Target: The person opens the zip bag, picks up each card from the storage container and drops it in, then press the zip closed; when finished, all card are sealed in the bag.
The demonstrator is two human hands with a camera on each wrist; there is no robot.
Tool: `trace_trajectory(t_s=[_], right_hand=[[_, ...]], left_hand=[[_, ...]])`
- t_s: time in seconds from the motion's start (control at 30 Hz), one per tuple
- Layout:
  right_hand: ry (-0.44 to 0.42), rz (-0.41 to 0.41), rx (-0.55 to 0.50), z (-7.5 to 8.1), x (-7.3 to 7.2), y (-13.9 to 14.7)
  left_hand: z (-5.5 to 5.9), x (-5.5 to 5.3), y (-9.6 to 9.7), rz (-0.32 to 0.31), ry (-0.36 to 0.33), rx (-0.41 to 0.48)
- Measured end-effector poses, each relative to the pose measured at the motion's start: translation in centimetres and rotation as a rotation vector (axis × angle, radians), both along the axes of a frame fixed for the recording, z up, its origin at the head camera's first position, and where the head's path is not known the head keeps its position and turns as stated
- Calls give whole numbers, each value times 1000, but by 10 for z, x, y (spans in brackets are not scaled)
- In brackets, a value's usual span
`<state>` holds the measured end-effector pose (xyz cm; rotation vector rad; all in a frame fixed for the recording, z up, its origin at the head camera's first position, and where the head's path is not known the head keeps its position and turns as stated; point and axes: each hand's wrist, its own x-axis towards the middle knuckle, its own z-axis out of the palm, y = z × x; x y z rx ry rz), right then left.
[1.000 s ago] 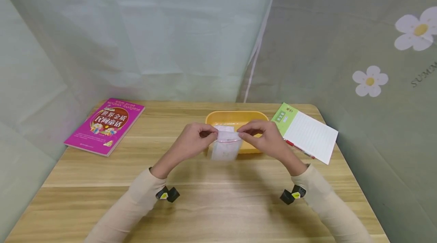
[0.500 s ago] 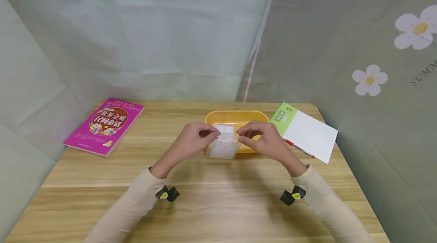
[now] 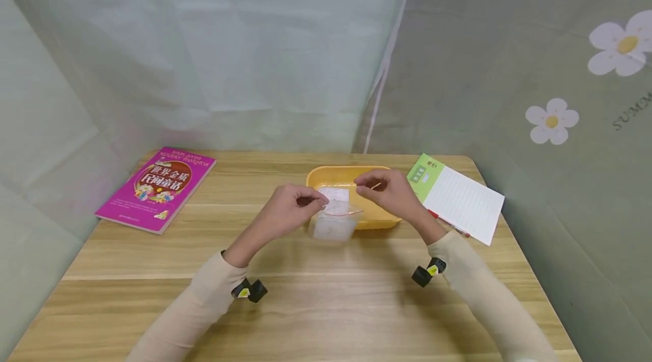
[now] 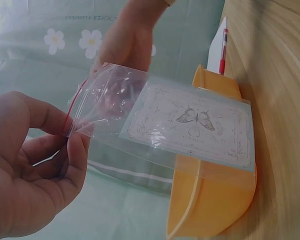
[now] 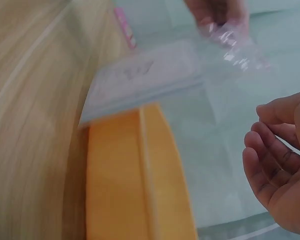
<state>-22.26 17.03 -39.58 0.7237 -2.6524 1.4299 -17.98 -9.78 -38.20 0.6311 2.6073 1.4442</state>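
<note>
My left hand (image 3: 292, 206) pinches a clear zip bag (image 4: 115, 107) at one corner of its red-lined top, between thumb and fingers. Inside the bag is a pale card (image 4: 190, 125) printed with a butterfly and a fine border. The bag hangs over the near side of a yellow plastic tray (image 3: 374, 224). Off to the right of the bag, my right hand (image 3: 389, 192) is held above the tray with its fingers loosely bent and nothing between them, as the right wrist view also shows. A white card or paper (image 3: 333, 192) shows in the tray behind the bag.
A pink book (image 3: 158, 186) lies at the table's back left. To the tray's right is a lined notepad (image 3: 463, 201) with a green header, and a red-capped pen (image 3: 460, 232) lies along its near edge. Fabric curtains (image 3: 229, 56) rise behind the table.
My right hand has let go of the bag's top edge and moved up and to the right. The bag's right side now hangs loose, while my left hand keeps its place.
</note>
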Motion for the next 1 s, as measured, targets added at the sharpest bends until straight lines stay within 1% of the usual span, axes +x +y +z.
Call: trace_trajectory(t_s=[0.1, 0.37, 0.5, 0.67, 0.83, 1.0], right_hand=[[-37, -9, 25, -9, -10, -2], [-92, -33, 109, -28, -31, -6], [-102, -28, 155, -40, -43, -6], [-105, -5, 179, -57, -56, -7], [-115, -12, 203, -68, -64, -10], [-171, -30, 213, -76, -68, -14]], left_hand=[[0, 1, 0, -3, -1, -2], [0, 2, 0, -3, 17, 5], [0, 2, 0, 3, 18, 6], [1, 2, 0, 5, 21, 0], [1, 2, -1, 6, 13, 2], [2, 3, -1, 5, 8, 13]])
